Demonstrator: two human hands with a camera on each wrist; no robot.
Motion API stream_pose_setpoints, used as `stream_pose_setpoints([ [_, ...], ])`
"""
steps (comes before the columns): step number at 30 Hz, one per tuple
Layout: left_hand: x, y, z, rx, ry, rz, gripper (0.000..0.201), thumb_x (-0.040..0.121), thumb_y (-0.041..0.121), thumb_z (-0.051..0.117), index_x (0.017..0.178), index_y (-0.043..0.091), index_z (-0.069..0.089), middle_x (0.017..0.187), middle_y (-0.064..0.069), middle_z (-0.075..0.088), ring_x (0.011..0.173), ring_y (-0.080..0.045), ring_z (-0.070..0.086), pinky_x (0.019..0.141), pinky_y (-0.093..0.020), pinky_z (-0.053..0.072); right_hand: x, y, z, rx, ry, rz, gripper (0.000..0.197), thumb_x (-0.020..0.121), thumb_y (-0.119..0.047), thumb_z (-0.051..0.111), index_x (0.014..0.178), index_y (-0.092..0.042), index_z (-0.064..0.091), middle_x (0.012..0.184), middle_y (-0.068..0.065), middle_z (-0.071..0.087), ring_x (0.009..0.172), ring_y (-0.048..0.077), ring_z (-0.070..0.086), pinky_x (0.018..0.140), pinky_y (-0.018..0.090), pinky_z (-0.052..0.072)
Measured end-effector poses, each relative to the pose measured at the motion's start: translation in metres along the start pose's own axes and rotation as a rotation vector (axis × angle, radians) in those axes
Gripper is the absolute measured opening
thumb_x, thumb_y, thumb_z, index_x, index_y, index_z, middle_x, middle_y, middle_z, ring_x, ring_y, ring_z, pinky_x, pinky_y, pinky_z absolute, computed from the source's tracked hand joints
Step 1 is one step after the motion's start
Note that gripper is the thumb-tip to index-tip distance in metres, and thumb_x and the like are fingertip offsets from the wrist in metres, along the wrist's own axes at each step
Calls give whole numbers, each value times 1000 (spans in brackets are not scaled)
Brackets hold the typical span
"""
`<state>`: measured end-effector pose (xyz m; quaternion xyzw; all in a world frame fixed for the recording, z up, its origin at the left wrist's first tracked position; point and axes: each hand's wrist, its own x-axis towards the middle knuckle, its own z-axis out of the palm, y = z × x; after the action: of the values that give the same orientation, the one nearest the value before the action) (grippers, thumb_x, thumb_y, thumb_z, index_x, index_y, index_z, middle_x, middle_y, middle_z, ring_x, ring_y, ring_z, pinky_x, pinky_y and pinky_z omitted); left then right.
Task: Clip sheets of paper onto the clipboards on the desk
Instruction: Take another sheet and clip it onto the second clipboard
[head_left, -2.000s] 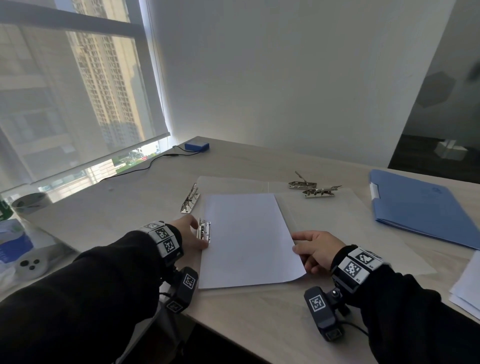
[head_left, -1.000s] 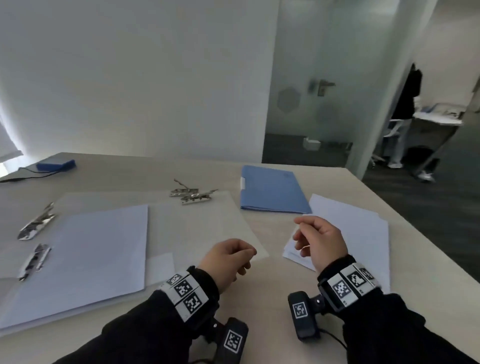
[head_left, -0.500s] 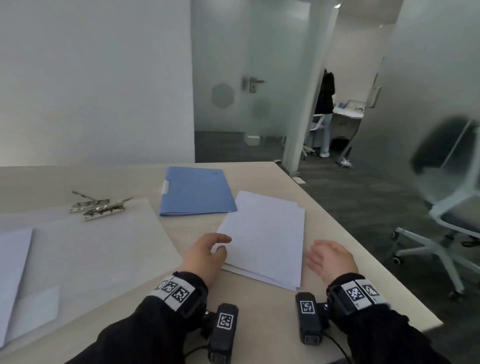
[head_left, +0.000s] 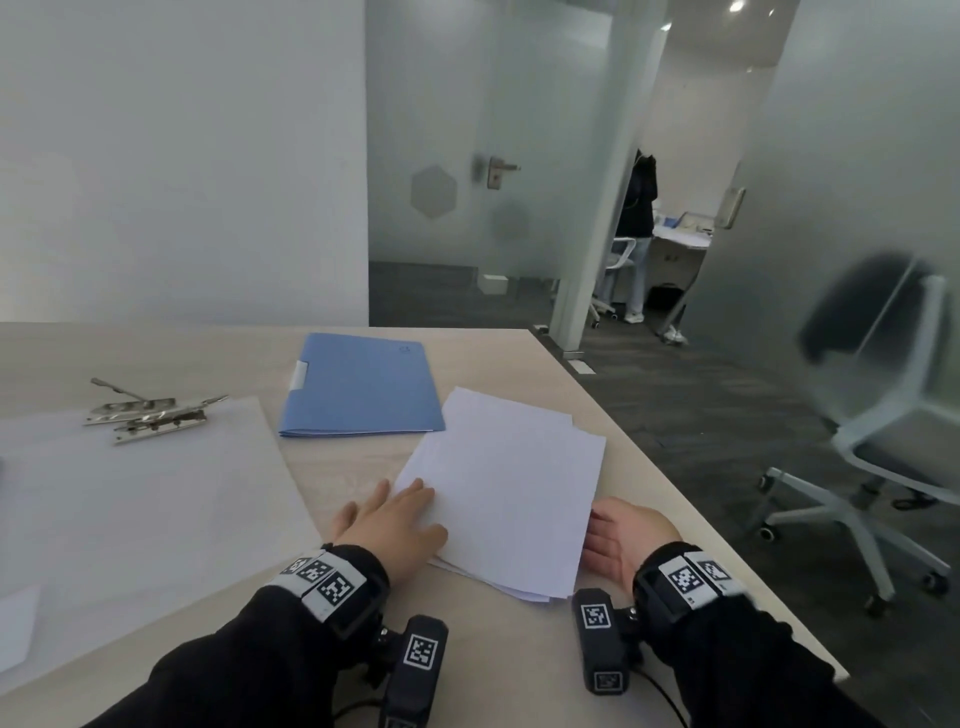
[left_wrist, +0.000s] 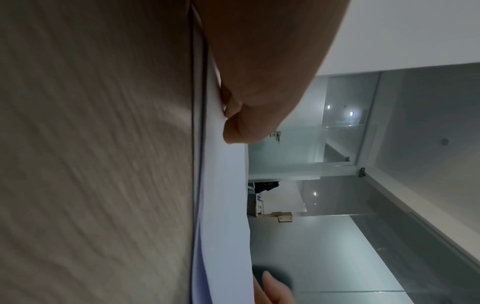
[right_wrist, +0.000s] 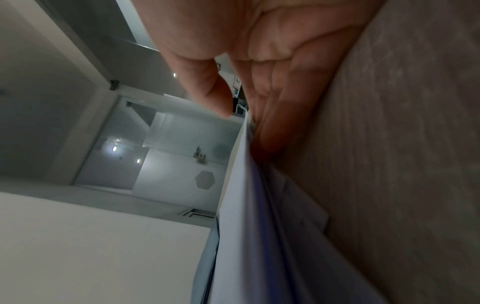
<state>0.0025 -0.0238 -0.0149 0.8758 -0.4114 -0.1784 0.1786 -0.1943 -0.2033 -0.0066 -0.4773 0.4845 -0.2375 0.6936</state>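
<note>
The paper stack (head_left: 509, 488) lies near the desk's (head_left: 519, 654) right edge in the head view, the left hand (head_left: 392, 522) flat on its near left corner, while the right wrist view shows the right hand (right_wrist: 265, 67), fingers (right_wrist: 272, 131) straight, slipped under the top sheet's (right_wrist: 233, 205) lifted edge.

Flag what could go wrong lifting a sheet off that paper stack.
1. The right hand has its fingers slid under the edge of the paper stack, several sheets deep, so more than one may come up.
2. The left hand lies flat on the stack's near corner; a pull could crease the sheet.
3. The stack sits near the desk edge; loose sheets could slide off.
</note>
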Motion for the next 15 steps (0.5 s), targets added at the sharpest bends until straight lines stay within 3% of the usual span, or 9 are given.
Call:
stream_pose_setpoints([
  [4, 0, -1, 1, -43, 31, 1, 63, 83, 48, 40, 145, 44, 27, 160, 21, 11, 149, -6, -1, 119, -41, -6, 6, 3, -1, -71, 51, -10, 22, 92, -17, 55, 103, -4, 68, 95, 14, 77, 72, 25, 71, 58, 29, 55],
  [9, 0, -3, 1, -67, 10, 9, 61, 82, 51, 40, 142, 44, 31, 158, 24, 15, 149, -4, -1, 119, -39, -8, 6, 2, 1, -166, 93, -20, 17, 90, -20, 59, 95, -6, 69, 85, 10, 74, 58, 20, 65, 47, 25, 46],
  [15, -4, -5, 0, -119, 6, 34, 56, 84, 49, 41, 139, 48, 34, 154, 28, 23, 148, -3, 0, 119, -39, -9, 4, 0, 3, -274, 95, -35, 17, 82, -21, 69, 84, -4, 69, 86, 19, 72, 73, 31, 61, 66, 35, 41],
])
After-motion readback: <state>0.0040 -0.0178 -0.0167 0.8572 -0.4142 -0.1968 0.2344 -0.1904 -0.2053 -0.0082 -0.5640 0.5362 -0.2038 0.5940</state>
